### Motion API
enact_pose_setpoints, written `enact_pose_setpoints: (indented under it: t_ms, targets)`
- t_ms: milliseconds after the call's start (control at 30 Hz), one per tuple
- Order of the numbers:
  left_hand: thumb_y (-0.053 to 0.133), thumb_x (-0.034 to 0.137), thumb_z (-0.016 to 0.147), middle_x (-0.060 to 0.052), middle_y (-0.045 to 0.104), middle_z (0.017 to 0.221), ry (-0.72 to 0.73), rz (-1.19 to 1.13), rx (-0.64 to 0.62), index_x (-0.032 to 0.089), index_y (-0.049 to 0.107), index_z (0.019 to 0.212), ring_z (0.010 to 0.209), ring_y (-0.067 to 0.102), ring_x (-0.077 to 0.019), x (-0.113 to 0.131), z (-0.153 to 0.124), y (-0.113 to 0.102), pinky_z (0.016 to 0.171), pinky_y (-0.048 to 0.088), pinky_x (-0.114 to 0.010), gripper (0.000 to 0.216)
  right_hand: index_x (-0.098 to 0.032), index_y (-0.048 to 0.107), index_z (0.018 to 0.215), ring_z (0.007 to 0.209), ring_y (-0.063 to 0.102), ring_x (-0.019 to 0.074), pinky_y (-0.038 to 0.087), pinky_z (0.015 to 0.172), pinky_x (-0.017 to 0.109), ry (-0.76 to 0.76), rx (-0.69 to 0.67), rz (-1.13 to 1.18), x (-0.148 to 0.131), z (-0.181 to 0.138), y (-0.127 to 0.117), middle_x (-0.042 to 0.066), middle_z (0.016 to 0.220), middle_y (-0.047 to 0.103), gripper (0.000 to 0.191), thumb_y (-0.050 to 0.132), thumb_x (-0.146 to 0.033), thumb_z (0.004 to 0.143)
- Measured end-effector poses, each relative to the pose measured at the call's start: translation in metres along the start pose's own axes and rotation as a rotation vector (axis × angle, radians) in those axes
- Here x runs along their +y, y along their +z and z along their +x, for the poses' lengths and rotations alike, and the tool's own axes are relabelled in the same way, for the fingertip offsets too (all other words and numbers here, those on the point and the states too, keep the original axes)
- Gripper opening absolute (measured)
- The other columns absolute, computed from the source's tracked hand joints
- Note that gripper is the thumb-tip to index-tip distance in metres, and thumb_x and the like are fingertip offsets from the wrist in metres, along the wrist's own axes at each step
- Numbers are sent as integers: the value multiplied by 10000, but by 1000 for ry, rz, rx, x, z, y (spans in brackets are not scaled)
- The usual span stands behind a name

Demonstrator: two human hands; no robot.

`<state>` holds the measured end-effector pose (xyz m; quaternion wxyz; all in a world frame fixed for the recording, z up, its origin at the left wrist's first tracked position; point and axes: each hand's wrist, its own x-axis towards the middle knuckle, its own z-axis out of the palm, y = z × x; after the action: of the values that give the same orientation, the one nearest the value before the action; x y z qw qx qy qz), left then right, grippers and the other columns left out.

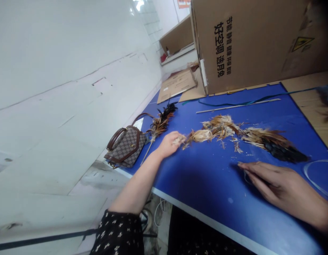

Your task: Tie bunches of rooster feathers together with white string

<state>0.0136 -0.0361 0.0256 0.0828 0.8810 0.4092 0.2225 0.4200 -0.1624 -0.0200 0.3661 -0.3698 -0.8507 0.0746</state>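
Observation:
My left hand (171, 143) is closed at the left end of a loose row of tan and brown feathers (219, 128). Pale feather bits show at its fingertips. My right hand (277, 182) hovers over the near part of the table, thumb and fingers pinched together. A thin, pale strand hangs by those fingertips, too fine to name surely. Beyond this hand lies a bunch of black and brown feathers (282, 148). To the left of the row, a feather bunch on a thin stick (162, 122) rests on the blue tabletop (201, 191).
A brown patterned handbag (128, 147) stands at the table's left edge. Behind the feathers lie a thin rod (238, 106) and a dark green ribbon (225, 104). A large cardboard box (254, 46) stands at the back, with flat cardboard (177, 85) beside it. Clear strapping (312, 179) curls at right.

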Motion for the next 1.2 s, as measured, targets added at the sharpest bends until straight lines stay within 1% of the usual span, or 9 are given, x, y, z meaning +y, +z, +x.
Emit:
enact_pose_setpoints:
  t_ms: [67, 133, 267, 367, 600, 733, 900, 1100, 1200]
  targets:
    - [537, 243, 1021, -128, 696, 1158, 20, 56, 29, 191, 737, 1080, 1112, 638, -239, 0, 0, -11, 1007, 529, -426, 215, -240, 769, 1338, 992, 837, 265, 725, 860, 407, -7, -7, -9, 0, 0, 0, 58, 1194, 837, 353, 562, -287, 1057]
    - [527, 202, 998, -144, 659, 1243, 84, 141, -84, 193, 729, 1116, 1201, 583, -270, 1, 1, -18, 1069, 479, -467, 234, -243, 779, 1335, 973, 841, 255, 723, 872, 392, -12, -16, 1, 1, 0, 1, 53, 1189, 840, 358, 559, -292, 1057]
    - [527, 143, 963, -136, 635, 1127, 200, 305, -399, 205, 726, 1278, 1066, 562, -283, -1, 5, -13, 976, 471, -448, 377, -281, 796, 1318, 987, 842, 265, 722, 874, 385, -11, -34, 18, 1, 0, 3, 33, 1179, 845, 356, 557, -305, 1055]
    - [536, 127, 954, -134, 611, 1106, 251, 350, -451, 223, 677, 1416, 1025, 551, -285, -9, 9, 2, 940, 466, -427, 492, -307, 793, 1323, 991, 841, 280, 728, 854, 400, -10, -53, 37, 1, 2, 2, 25, 1181, 844, 357, 572, -309, 1043]
    - [452, 173, 1021, -135, 620, 1074, 181, 378, -359, 172, 699, 1114, 1018, 547, -278, -21, 5, 15, 980, 469, -428, 264, -308, 791, 1329, 965, 845, 285, 736, 823, 414, -8, -66, 44, 2, 0, 2, 40, 1181, 842, 365, 548, -321, 1057]
    - [530, 127, 921, -153, 637, 1211, -36, 349, -201, 179, 648, 1185, 1151, 569, -289, -37, -2, 3, 1060, 475, -463, 293, -287, 782, 1348, 956, 846, 275, 737, 822, 400, -26, -59, 39, 2, -1, 3, 39, 1185, 842, 371, 546, -297, 1062]
    - [555, 158, 922, -178, 642, 1177, -282, 389, -76, 144, 608, 1236, 1135, 605, -299, -65, 4, 6, 1078, 484, -486, 319, -226, 787, 1322, 968, 845, 273, 739, 832, 404, -71, -76, -23, 3, 0, 3, 46, 1176, 844, 364, 518, -269, 1080]
    - [614, 525, 982, -245, 573, 1371, -465, 403, -31, 122, 557, 1423, 1313, 546, -382, -74, 13, 39, 1116, 442, -568, 599, -222, 791, 1298, 951, 847, 267, 738, 810, 410, -69, -80, -99, 7, -2, 3, 51, 1186, 841, 370, 488, -284, 1095]
    - [639, 700, 925, -236, 504, 1530, -467, 359, -92, 177, 483, 1556, 1441, 476, -406, -74, 9, 39, 1167, 404, -581, 835, -210, 785, 1305, 951, 845, 265, 734, 790, 387, -60, -83, -116, 9, -2, 3, 55, 1173, 844, 375, 483, -285, 1095]
